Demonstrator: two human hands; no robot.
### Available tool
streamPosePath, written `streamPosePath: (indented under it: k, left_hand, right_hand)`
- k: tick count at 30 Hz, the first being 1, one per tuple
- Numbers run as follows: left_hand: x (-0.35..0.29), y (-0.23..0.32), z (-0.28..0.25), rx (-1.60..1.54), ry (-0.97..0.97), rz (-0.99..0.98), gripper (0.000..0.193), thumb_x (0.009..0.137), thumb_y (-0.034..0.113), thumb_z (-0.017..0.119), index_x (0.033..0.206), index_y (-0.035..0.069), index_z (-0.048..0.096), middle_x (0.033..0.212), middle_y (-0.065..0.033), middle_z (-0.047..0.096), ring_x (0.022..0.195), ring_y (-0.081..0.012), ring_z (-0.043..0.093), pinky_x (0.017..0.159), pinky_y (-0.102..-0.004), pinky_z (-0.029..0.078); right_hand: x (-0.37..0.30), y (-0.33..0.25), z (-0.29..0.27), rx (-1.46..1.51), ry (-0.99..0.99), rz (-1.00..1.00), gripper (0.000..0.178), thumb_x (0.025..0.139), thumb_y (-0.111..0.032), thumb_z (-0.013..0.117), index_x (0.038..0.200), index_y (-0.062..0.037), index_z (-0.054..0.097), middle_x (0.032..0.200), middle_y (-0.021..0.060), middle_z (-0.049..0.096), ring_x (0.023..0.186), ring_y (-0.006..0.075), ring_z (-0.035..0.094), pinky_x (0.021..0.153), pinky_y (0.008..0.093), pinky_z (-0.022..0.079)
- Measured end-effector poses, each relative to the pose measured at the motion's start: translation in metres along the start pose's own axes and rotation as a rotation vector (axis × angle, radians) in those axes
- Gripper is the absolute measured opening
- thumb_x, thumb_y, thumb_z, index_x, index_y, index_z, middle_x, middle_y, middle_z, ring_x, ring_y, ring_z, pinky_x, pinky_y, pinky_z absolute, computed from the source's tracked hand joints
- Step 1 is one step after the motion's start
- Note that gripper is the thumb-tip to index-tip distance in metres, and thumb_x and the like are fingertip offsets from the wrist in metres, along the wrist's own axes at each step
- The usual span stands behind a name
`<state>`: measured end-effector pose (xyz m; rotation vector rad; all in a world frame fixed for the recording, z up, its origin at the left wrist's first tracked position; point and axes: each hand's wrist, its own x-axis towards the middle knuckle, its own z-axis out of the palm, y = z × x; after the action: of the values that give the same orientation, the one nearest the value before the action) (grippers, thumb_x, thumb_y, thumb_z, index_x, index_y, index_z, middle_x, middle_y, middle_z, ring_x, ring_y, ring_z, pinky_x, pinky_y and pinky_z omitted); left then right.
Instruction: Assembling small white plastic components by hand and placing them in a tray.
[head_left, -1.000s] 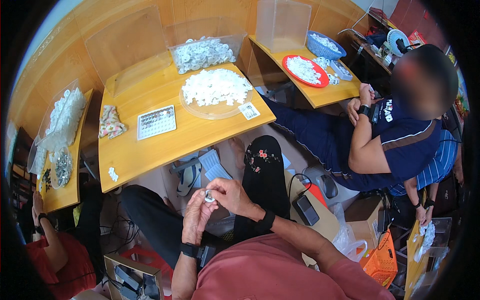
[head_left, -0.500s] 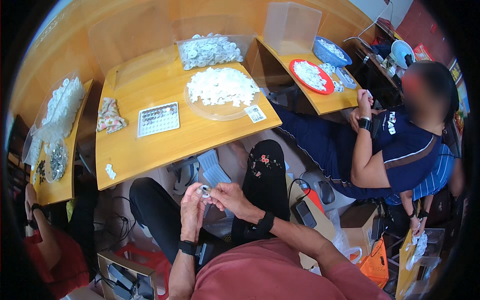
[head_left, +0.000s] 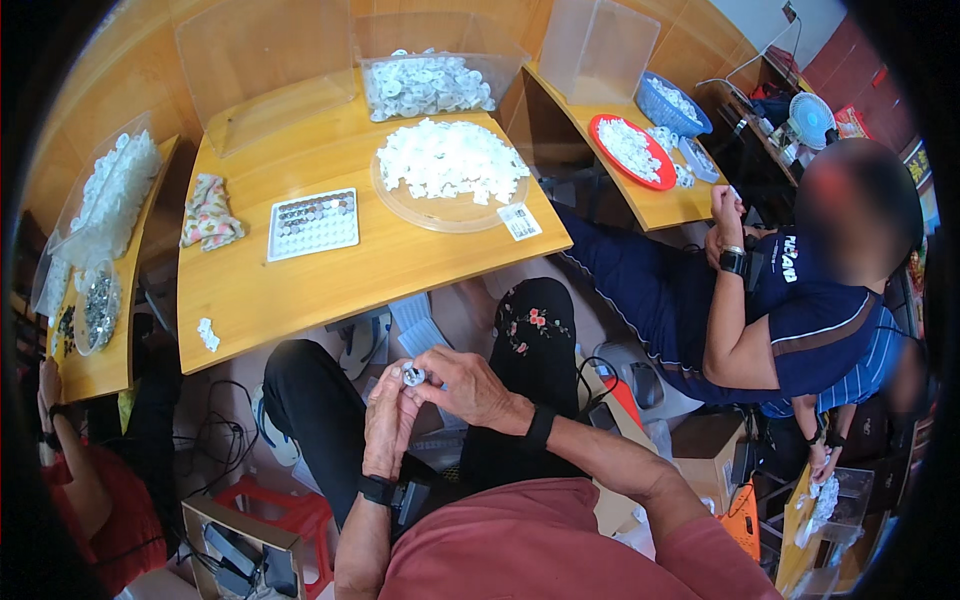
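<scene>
Above my lap, my left hand (head_left: 389, 418) pinches a small round white piece (head_left: 412, 376) with a dark, shiny centre. My right hand (head_left: 466, 388) is closed against the same piece from the right, its fingers bent around the edge. Whether the right fingers hold a second small part is hidden. On the wooden table (head_left: 270, 310) in front of me lies a white tray (head_left: 318, 238) of round pockets, its far rows filled with dark and silvery discs. To its right, a clear round lid (head_left: 400, 205) carries a heap of small white plastic parts (head_left: 450, 160).
Behind the heap stands a clear bin (head_left: 430, 88) of white rings. A floral cloth (head_left: 211, 212) and a white scrap (head_left: 208, 334) lie at the table's left. On the right, a co-worker (head_left: 740, 330) sits by a red plate (head_left: 660, 178) and a blue basket (head_left: 672, 105).
The round piece has turned, so more of its shiny, dark-marked face shows. My right fingers have shifted up around its edge. The whole view has tilted slightly.
</scene>
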<state>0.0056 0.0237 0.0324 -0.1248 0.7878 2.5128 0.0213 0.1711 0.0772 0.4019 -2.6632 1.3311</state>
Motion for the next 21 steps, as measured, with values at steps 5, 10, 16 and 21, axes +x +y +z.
streamPosePath:
  k: [5, 10, 16, 21]
  left_hand:
    - [0.003, -0.004, -0.003, -0.02, 0.007, 0.027, 0.027, 0.094, 0.016, 0.051, 0.111, -0.005, 0.053, 0.097, -0.0128, 0.061, 0.09, -0.0205, 0.061, 0.082, -0.0324, 0.051]
    - [0.005, -0.005, -0.004, -0.018, 0.005, 0.025, 0.026, 0.093, 0.015, 0.051, 0.11, -0.005, 0.054, 0.095, -0.0115, 0.061, 0.086, -0.0174, 0.059, 0.081, -0.0303, 0.05]
    - [0.003, -0.003, 0.001, -0.006, 0.019, 0.039, 0.025, 0.092, 0.014, 0.051, 0.108, -0.005, 0.054, 0.091, -0.0103, 0.061, 0.083, -0.0169, 0.059, 0.08, -0.0289, 0.05]
    - [0.002, -0.003, -0.002, -0.01, 0.026, 0.036, 0.025, 0.093, 0.014, 0.05, 0.108, -0.005, 0.054, 0.092, -0.0107, 0.061, 0.083, -0.0175, 0.059, 0.08, -0.0293, 0.05]
  right_hand:
    - [0.001, 0.001, -0.002, -0.117, 0.046, -0.06, 0.024, 0.073, -0.012, 0.067, 0.089, -0.0014, 0.052, 0.08, 0.0129, 0.051, 0.069, 0.0335, 0.056, 0.06, 0.0408, 0.046]
    - [0.005, -0.002, -0.001, -0.079, 0.03, -0.041, 0.024, 0.072, -0.014, 0.068, 0.086, -0.0018, 0.053, 0.08, 0.0135, 0.05, 0.068, 0.0341, 0.056, 0.06, 0.0411, 0.046]
    - [0.007, -0.003, 0.003, -0.127, -0.037, 0.015, 0.024, 0.071, -0.013, 0.067, 0.085, 0.0001, 0.053, 0.081, 0.0147, 0.052, 0.072, 0.0338, 0.057, 0.062, 0.042, 0.048]
    - [0.006, 0.002, 0.009, -0.205, 0.012, -0.034, 0.023, 0.07, -0.012, 0.068, 0.083, -0.0007, 0.052, 0.078, 0.0136, 0.052, 0.069, 0.0332, 0.058, 0.06, 0.0422, 0.047]
